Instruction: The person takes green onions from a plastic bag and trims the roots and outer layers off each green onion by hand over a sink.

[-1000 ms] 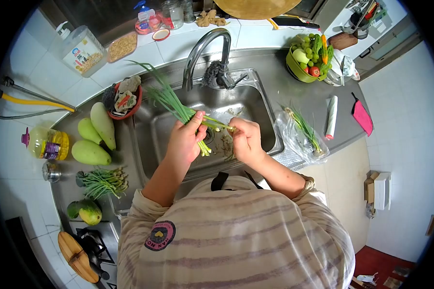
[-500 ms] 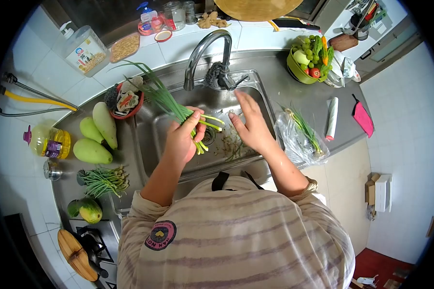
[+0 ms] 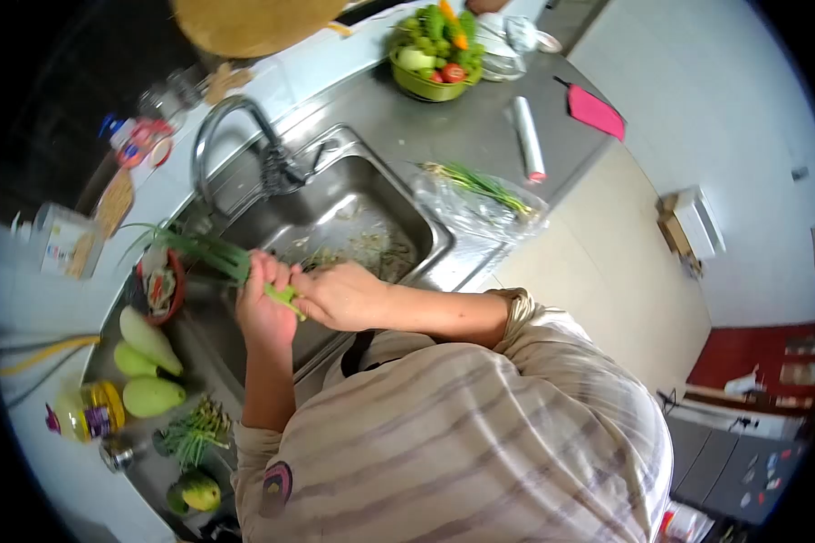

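A bunch of green onions (image 3: 199,250) is wrapped in my left hand (image 3: 267,306), over the left side of the steel sink (image 3: 436,237). Its green leaves point up and left, toward the red bowl. My right hand (image 3: 340,294) is closed at the pale stem ends, against the left fingers. Bits of peel and roots (image 3: 376,250) lie on the sink bottom. More green onions (image 3: 480,185) rest in a clear plastic bag on the counter right of the sink.
The faucet (image 3: 235,113) arches over the sink. A red bowl (image 3: 174,294), green gourds (image 3: 152,396), tied greens (image 3: 195,434) and an oil bottle (image 3: 95,412) stand at left. Farther right are a vegetable basket (image 3: 426,86), a plastic roll (image 3: 528,140) and a pink cloth (image 3: 595,110).
The view has turned and shifted toward the right. My right hand, open and apart half a second ago, has come back to the stem ends and closed. The left keeps its hold.
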The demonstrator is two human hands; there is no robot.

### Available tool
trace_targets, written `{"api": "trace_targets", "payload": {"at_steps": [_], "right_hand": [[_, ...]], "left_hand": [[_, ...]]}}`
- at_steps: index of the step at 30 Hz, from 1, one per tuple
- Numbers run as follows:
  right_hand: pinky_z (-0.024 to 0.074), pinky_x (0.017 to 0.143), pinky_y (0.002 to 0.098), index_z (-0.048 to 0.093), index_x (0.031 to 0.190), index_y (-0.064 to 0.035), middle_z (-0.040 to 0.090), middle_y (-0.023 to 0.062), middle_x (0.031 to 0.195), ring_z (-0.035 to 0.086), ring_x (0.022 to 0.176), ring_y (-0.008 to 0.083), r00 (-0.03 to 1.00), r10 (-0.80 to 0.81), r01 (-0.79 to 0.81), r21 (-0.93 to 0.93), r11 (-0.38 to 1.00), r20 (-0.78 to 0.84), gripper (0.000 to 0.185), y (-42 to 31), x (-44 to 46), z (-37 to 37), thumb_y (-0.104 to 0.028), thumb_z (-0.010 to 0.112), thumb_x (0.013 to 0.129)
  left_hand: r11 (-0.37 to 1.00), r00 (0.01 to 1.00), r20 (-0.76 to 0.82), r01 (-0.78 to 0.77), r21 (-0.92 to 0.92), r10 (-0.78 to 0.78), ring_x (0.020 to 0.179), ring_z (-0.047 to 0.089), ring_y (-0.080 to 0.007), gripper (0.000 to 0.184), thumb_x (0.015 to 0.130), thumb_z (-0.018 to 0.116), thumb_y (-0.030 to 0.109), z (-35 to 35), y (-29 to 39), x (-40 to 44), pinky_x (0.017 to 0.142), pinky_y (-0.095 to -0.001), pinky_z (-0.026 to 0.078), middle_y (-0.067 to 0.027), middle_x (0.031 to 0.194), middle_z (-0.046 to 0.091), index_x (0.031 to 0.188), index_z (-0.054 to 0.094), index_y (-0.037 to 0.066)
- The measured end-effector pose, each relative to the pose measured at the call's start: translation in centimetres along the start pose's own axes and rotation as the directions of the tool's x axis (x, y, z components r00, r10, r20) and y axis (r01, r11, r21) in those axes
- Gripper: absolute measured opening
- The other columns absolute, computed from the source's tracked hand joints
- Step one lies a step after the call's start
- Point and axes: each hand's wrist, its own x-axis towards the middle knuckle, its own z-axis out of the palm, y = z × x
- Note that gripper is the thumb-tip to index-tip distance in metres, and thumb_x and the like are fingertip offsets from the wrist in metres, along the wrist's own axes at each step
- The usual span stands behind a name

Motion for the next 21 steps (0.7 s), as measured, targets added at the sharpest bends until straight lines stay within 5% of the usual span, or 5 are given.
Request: {"api": "trace_targets", "payload": {"at_steps": [1, 4, 9, 13, 21], "right_hand": [[0.0468, 0.062, 0.0456, 0.051, 0.097, -0.0033, 0.060, 0.0192, 0.074, 0.059, 0.070, 0.0363, 0.997, -0.041, 0.042, -0.013, 0.999, 0.070, 0.026, 1.0, -0.4, -0.2, -0.026, 0.049, 0.085], [0.0470, 0.066, 0.0446, 0.055, 0.103, -0.0099, 0.061, 0.0183, 0.078, 0.060, 0.076, 0.0355, 0.944, 0.299, -0.289, -0.085, 0.953, 0.139, 0.028, 3.9, -3.2, -3.9, -0.028, 0.053, 0.081], [0.0485, 0.065, 0.0419, 0.060, 0.089, -0.0090, 0.063, 0.0154, 0.083, 0.061, 0.075, 0.0306, 0.660, 0.658, -0.729, -0.098, 0.677, -0.363, 0.019, 17.7, -12.1, -7.4, -0.022, 0.057, 0.076], [0.0470, 0.068, 0.0390, 0.061, 0.082, -0.0095, 0.060, 0.0092, 0.081, 0.058, 0.078, 0.0289, 0.584, 0.474, -0.806, -0.403, 0.433, -0.659, 0.015, 25.6, -19.3, -8.9, -0.022, 0.061, 0.073], [0.0454, 0.070, 0.0383, 0.061, 0.078, -0.0092, 0.060, 0.0057, 0.080, 0.057, 0.081, 0.0265, 0.583, 0.565, -0.809, -0.482, 0.337, -0.584, 0.013, 29.1, -21.4, -10.4, -0.019, 0.063, 0.069]], "left_hand": [[1.000, 1.000, 0.018, 0.026, 0.002, -0.026, 0.058, 0.036, -0.0096, 0.014, 0.093, 0.044, 0.021, -0.1, -0.3, 0.4, 0.070, -0.0280, 0.041, 0.0020, 0.066, 0.035, 0.094, 0.050, 0.008], [0.998, 0.998, 0.036, 0.051, 0.032, -0.052, 0.049, 0.027, -0.0057, 0.015, 0.093, 0.045, 0.022, -1.5, 0.7, 1.6, 0.049, -0.0213, 0.032, 0.0044, 0.059, 0.028, 0.094, 0.050, 0.008], [0.978, 0.986, 0.015, 0.163, 0.129, -0.166, 0.041, 0.018, -0.0041, 0.019, 0.094, 0.043, 0.024, 0.1, -0.8, 2.0, 0.039, -0.0211, 0.021, 0.0063, 0.051, 0.020, 0.092, 0.051, 0.006], [0.968, 0.959, 0.135, 0.243, 0.060, -0.249, 0.043, 0.022, -0.0049, 0.019, 0.094, 0.043, 0.022, 0.6, -3.9, 3.2, 0.041, -0.0209, 0.023, 0.0055, 0.054, 0.025, 0.091, 0.051, 0.006], [0.931, 0.943, 0.065, 0.310, 0.194, -0.328, 0.050, 0.035, -0.0071, 0.013, 0.089, 0.051, 0.017, 4.8, -7.9, 4.9, 0.044, -0.0218, 0.026, 0.0008, 0.066, 0.042, 0.090, 0.053, 0.004]]}}
